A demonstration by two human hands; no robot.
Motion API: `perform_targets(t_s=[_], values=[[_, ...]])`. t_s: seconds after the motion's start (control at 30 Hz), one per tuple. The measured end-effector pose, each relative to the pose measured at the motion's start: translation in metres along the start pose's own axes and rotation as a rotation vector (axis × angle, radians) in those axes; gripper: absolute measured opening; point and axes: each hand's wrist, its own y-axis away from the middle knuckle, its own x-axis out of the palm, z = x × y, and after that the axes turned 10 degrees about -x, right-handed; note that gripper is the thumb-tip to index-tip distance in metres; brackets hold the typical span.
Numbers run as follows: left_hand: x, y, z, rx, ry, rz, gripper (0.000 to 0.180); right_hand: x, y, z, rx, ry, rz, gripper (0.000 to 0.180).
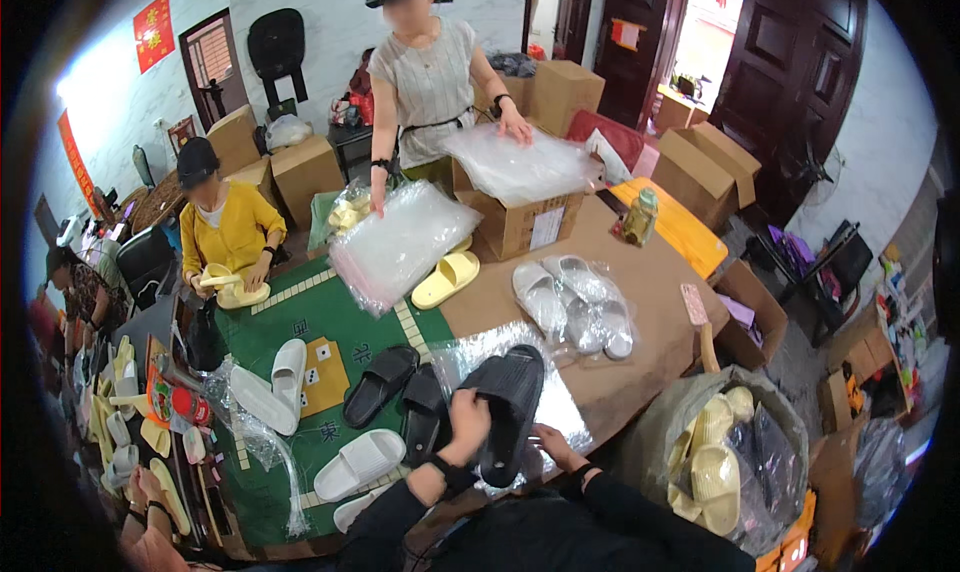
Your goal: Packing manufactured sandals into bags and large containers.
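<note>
My left hand [468, 424] is closed on a black slipper [517, 384], which is tilted over a clear plastic bag [568, 404] at the table's near edge. On the bag's near right side, my right hand [560, 449] has its fingers curled at the film's edge, close to the slipper's lower end. Two more black slippers, one [380, 386] farther left and one [425, 408] beside my left wrist, lie on the green mat. A white slipper [360, 464] is left of my left forearm, with another partly hidden below it.
White slippers [287, 374] lie left on the mat, bagged grey slippers [575, 307] to the right. A sack [650, 442] of yellow slippers stands at the table's right. Across the table, one person [430, 82] handles stacked plastic bags [405, 237]; another [228, 222] holds yellow slippers.
</note>
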Motion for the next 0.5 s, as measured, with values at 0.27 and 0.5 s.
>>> perform_targets(t_s=[0.27,0.5], values=[[0.092,0.017,0.058,-0.035,0.079,0.518,0.064,-0.028,-0.022,0.018,-0.251,0.241,-0.344,0.052],[0.028,0.093,0.113,0.496,-0.652,0.247,0.028,-0.038,-0.041,-0.004,-0.15,0.782,-0.344,0.058]])
